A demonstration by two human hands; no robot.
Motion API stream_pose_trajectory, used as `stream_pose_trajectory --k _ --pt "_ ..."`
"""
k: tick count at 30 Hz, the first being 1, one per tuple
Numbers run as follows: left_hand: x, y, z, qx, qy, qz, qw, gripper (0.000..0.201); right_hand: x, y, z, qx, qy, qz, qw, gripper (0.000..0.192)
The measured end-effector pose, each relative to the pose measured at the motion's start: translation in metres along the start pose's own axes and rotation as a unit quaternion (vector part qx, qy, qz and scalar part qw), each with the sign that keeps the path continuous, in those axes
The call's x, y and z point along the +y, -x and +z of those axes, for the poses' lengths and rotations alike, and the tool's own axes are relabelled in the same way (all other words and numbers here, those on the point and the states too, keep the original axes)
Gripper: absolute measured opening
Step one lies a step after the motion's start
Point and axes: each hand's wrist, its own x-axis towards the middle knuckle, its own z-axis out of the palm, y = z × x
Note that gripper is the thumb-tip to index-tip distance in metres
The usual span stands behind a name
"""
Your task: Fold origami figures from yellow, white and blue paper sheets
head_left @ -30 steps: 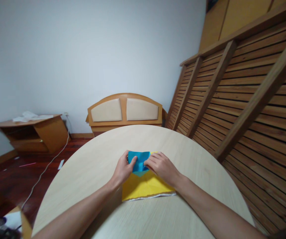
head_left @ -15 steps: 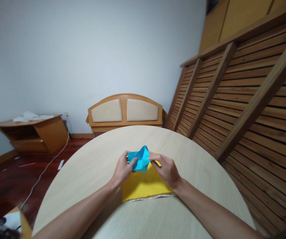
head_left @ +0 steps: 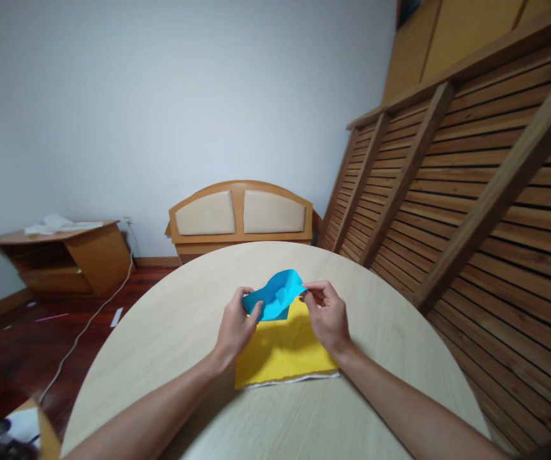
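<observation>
Left hand (head_left: 235, 327) pinches the near-left edge of the blue paper (head_left: 275, 299) between thumb and fingers, right hand (head_left: 327, 313) pinches its far-right corner; the sheet hangs bowed just above the yellow paper (head_left: 279, 354) on the round table (head_left: 170, 319). Risk, as I judge it: uneven pull could tear the blue paper or set a stray crease (it looks thin). Around: low cabinet (head_left: 64, 255) far left, headboard (head_left: 241, 214) beyond the table, slatted frame (head_left: 471, 179) right; nothing crowds the hands.

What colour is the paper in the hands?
Blue paper, seen in the head view.
</observation>
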Motion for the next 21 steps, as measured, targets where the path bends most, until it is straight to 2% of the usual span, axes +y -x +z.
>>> stream_pose_trajectory --k 3,7,9,13,17,18,21 --pt "-0.002 0.000 -0.001 -0.016 -0.006 0.011 1.000 0.021 0.001 0.000 0.000 -0.014 -0.030 -0.001 0.999 0.011" --pt "-0.002 0.001 -0.005 -0.027 -0.023 0.092 0.995 0.052 0.001 0.000 -0.004 -0.102 -0.007 -0.047 0.994 0.009" --pt "-0.001 0.001 -0.007 -0.039 -0.046 0.107 0.992 0.057 0.000 0.000 -0.007 -0.153 0.016 -0.064 0.986 0.008" --pt "-0.001 0.001 -0.006 -0.071 -0.027 0.051 0.996 0.048 0.000 0.003 -0.005 -0.214 0.007 -0.056 0.975 0.007" --pt "-0.003 -0.001 -0.003 -0.094 0.000 0.034 0.995 0.032 -0.003 0.011 0.003 -0.224 -0.012 -0.031 0.974 0.009" --pt "-0.003 -0.001 -0.003 -0.095 0.004 0.036 0.995 0.025 -0.004 0.012 0.004 -0.226 -0.015 -0.027 0.974 0.014" --pt "-0.003 -0.004 -0.003 -0.076 0.024 0.038 0.996 0.014 -0.009 0.017 0.007 -0.246 -0.016 -0.023 0.969 0.045"
